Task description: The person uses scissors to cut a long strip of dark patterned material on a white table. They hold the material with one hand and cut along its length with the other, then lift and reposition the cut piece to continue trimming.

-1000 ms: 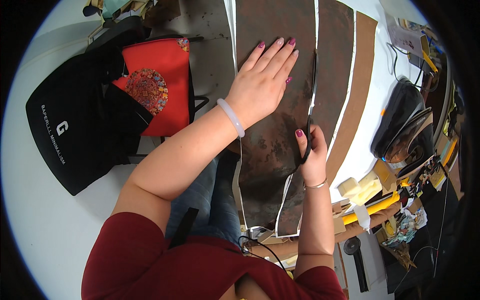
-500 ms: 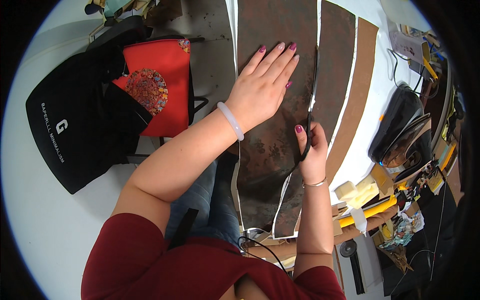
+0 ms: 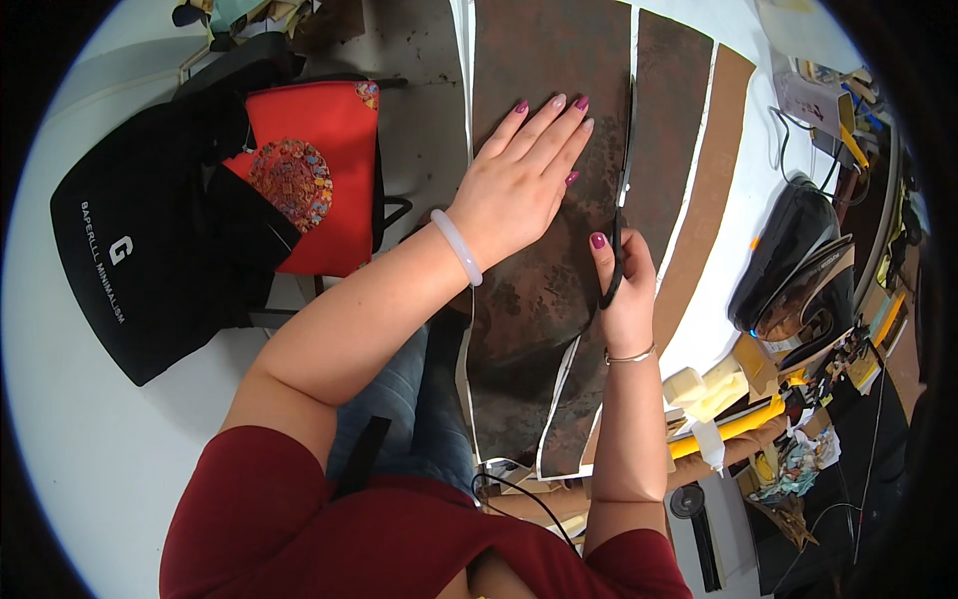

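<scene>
My left hand [image 3: 521, 185] lies flat, fingers stretched out, on a dark brown mottled sheet of fabric or leather [image 3: 539, 339]. To its right, my right hand [image 3: 631, 290] grips a pair of black-handled scissors [image 3: 618, 228]. Their long blades point away from me along the line between the sheet and a dark strip [image 3: 667, 130]; whether the blades are parted is hard to make out. Nearer to me, a slit with pale edges separates the sheet from the strip. A plain brown strip [image 3: 711, 170] lies farther right.
A black bag [image 3: 150, 240] and a red pouch with a round pattern [image 3: 329, 180] rest on a chair at left. A glossy black object [image 3: 788, 260], yellow sponge-like blocks [image 3: 709, 387] and a yellow roll [image 3: 733, 427] are at right. A black cable [image 3: 534, 491] hangs near my body.
My right hand and the scissors have moved slightly away from me along the sheet. My left hand stays flat in nearly the same place.
</scene>
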A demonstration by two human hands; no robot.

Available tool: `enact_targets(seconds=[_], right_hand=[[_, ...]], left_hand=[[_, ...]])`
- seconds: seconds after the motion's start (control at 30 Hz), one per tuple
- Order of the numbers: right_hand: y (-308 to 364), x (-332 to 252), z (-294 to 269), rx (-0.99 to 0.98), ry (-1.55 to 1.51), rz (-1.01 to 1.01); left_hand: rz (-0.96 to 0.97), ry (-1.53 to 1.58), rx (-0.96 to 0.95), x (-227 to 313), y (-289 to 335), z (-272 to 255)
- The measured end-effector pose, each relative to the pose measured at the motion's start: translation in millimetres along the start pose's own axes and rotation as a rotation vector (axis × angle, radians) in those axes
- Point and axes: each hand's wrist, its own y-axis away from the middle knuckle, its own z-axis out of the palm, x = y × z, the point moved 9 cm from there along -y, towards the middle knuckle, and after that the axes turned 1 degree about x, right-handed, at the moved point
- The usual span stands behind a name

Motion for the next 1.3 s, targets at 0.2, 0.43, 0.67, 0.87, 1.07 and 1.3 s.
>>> enact_targets(seconds=[0.2,0.43,0.67,0.87,1.07,1.3], right_hand=[[-2.5,-5.8,0.2,-0.006,0.014,0.006],[-15.6,-16.2,3.2,-0.001,-0.033,0.024],[-15.1,-15.4,0.8,0.026,0.041,-0.013],[-27.2,-25.6,2.6,0.015,-0.014,0.061],[-30.0,-29.8,4.2,0.016,0.053,0.013],[-35.1,-31.9,1.9,0.037,0.057,0.062]], left_hand=[[-0.004,0.007,-0.01,-0.8,-0.8,0.5],[-0.005,0.0,-0.016,-1.2,-0.8,1.4],[-0.007,0.01,-0.013,-1.6,-0.9,0.9],[-0.012,0.016,-0.01,-0.7,-0.7,0.1],[0.008,0.003,-0.02,-0.5,-1.1,-0.4],[0.007,0.002,-0.014,-1.7,-1.0,0.0]])
